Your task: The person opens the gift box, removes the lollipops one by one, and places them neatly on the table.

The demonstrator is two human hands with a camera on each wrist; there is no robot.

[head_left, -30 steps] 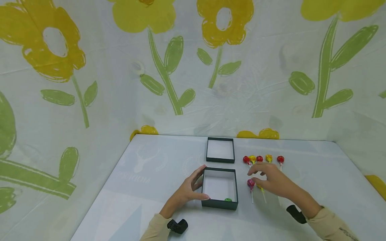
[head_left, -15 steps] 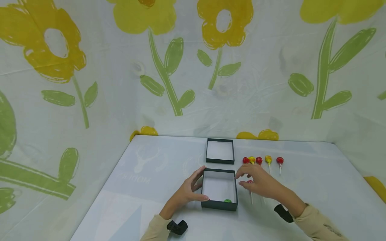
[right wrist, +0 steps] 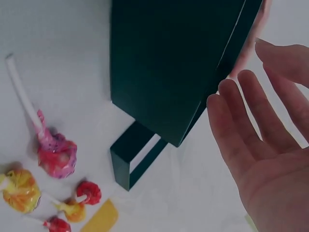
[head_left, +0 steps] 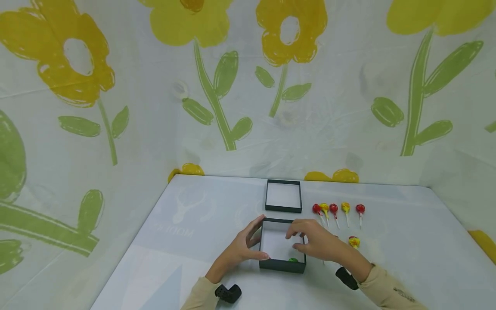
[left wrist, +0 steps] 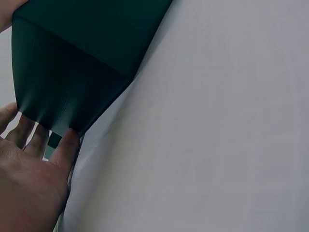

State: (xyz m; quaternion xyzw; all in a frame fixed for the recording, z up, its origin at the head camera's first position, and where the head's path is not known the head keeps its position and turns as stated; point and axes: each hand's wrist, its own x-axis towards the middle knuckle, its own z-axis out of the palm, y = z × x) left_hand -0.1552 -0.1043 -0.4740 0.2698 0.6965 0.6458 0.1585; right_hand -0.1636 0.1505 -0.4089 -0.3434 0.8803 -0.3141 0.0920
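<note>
In the head view, my left hand [head_left: 241,249] holds the left side of a dark green box [head_left: 283,265], its thumb over the front left corner. The left wrist view shows the fingers [left wrist: 67,147] against the box wall. My right hand [head_left: 318,242] is above the box's right wall, its fingers over the white inside. Nothing shows between those fingers [right wrist: 258,104] in the right wrist view. A green lollipop head [head_left: 293,259] lies inside near the front wall. Right of the box lie a yellow lollipop [head_left: 354,242] and a pink lollipop [right wrist: 58,157], the latter mostly hidden in the head view.
Behind the box lies its shallow lid [head_left: 283,209], inside up. A row of red and yellow lollipops [head_left: 333,208] is at the back right of the white table [head_left: 186,241]. A flower-printed curtain [head_left: 329,129] hangs behind the table.
My right hand has moved left from above the lollipops to over the box, uncovering the back row and the yellow lollipop. My left hand has stayed on the box.
</note>
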